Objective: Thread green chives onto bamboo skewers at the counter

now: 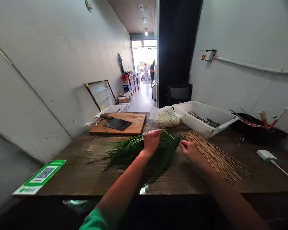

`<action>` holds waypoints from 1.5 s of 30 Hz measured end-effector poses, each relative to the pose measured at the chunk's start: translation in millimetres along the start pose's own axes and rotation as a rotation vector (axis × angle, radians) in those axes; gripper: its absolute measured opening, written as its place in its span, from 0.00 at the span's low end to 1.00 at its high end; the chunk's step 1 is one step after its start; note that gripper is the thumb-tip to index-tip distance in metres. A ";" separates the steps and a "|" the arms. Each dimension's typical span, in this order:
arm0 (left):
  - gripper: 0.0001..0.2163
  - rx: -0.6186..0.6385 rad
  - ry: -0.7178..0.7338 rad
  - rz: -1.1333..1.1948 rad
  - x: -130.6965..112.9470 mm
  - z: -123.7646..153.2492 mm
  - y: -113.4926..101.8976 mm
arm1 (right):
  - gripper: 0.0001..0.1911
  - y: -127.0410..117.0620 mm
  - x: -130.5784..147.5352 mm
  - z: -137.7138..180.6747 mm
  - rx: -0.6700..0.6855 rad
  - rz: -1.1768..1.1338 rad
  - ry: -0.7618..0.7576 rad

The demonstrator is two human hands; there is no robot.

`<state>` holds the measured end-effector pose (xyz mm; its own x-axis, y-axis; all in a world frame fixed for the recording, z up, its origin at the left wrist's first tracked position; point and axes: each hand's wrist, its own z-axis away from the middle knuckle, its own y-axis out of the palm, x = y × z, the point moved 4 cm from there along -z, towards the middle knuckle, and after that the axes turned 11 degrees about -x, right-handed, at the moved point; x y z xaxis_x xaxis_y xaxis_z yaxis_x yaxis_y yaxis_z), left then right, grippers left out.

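A loose heap of long green chives [166, 155] lies across the middle of the table. Above it, my left hand [152, 140] is closed in a pinch, with a bit of green showing at the fingertips. A thin bamboo skewer [168, 134] slants down from there toward my right hand [188, 149], whose fingers are pinched together in line with it. Some of the skewer's length is hidden by the greens. Just right of my right hand, a fanned pile of bamboo skewers [218, 156] rests on the table, partly under my forearm.
A cleaver [117, 123] lies on a wooden cutting board [136, 123] at the back left. Behind the chives sits a white foam net [166, 116]. A white tub [199, 105], black tray [259, 132] and white charger [266, 155] stand right. A green QR card [44, 175] lies front left.
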<state>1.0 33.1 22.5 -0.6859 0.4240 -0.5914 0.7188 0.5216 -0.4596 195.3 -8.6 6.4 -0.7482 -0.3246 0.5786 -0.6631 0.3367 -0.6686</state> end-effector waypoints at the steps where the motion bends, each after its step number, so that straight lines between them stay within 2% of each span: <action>1: 0.10 0.002 0.009 0.012 -1.4 1.5 0.6 | 0.15 -0.6 0.1 0.7 0.002 -0.004 0.007; 5: 0.10 0.061 0.097 0.062 -11.7 10.2 6.0 | 0.15 -2.5 1.3 2.1 0.001 -0.034 0.018; 11: 0.11 0.254 0.247 0.091 -32.4 26.5 16.3 | 0.15 -2.3 3.1 1.3 -0.013 -0.086 -0.007; 16: 0.14 0.308 0.269 0.090 -34.9 16.9 -2.7 | 0.15 -3.9 1.7 0.8 -0.050 -0.073 0.009; 20: 0.20 0.562 0.337 0.040 -26.2 10.5 -15.7 | 0.15 -5.8 -1.5 0.4 -0.085 -0.054 0.050; 23: 0.19 0.634 0.352 -0.008 -18.1 10.1 -15.9 | 0.16 -5.8 -3.4 -0.2 -0.088 -0.038 0.071; 32: 0.10 0.381 0.265 0.077 -7.0 -0.4 -18.8 | 0.17 -6.1 -9.7 -3.0 -0.135 -0.017 0.095; 35: 0.10 0.305 0.212 0.063 -2.9 -4.0 -18.8 | 0.17 -7.3 -8.4 -2.9 -0.154 -0.030 0.089; 40: 0.11 0.146 0.047 0.040 4.4 -8.7 -14.7 | 0.15 -9.3 1.5 -1.0 -0.174 -0.071 0.002; 45: 0.09 0.084 0.006 0.108 1.6 -5.3 -10.0 | 0.15 -8.2 6.4 1.1 -0.150 -0.094 -0.046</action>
<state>-7.8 32.4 29.7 -0.6044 0.4794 -0.6363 0.7954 0.4092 -0.4472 196.0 -14.4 15.1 -0.6831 -0.3996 0.6113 -0.7286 0.4301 -0.5331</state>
